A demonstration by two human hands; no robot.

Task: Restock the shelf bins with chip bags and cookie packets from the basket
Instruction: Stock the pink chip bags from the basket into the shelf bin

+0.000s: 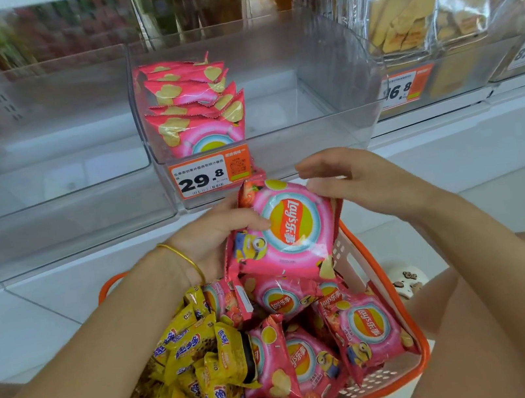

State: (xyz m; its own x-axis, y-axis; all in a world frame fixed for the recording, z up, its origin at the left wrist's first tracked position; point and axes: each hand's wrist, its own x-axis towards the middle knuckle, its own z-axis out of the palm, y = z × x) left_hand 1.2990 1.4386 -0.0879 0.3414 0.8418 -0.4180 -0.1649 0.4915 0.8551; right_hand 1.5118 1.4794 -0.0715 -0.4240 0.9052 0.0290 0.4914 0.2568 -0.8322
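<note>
Head view: a pink Lay's chip bag (292, 225) is held between both hands, above the far end of the orange-rimmed basket (404, 297) and just below the price tag (209, 174) of the clear shelf bin (314, 142) ahead of the hands.

A slip is judged the main risk. The bag is puffed and glossy, and it is gripped only at its edges, so it could fall back into the basket or onto the floor beyond it. The row of chip bags (195, 106) already standing in the bin, up and ahead of the left hand, could be knocked over if the new bag is pushed in carelessly. A snag on the bin's front wall is also possible. Placement in the empty bin (42, 165) further to the left would be a mix-up.

The left hand (215, 237), a gold bangle (182, 258) on its wrist, is wrapped round the bag's left side, thumb laid across the front. The right hand (354, 180) appears to pinch the upper right edge, its fingers loosely bent. Both forearms are reached forward over the basket.

Below the wrists, more chip bags (314, 359) and yellow cookie packets (194, 364) are heaped in the basket.
</note>
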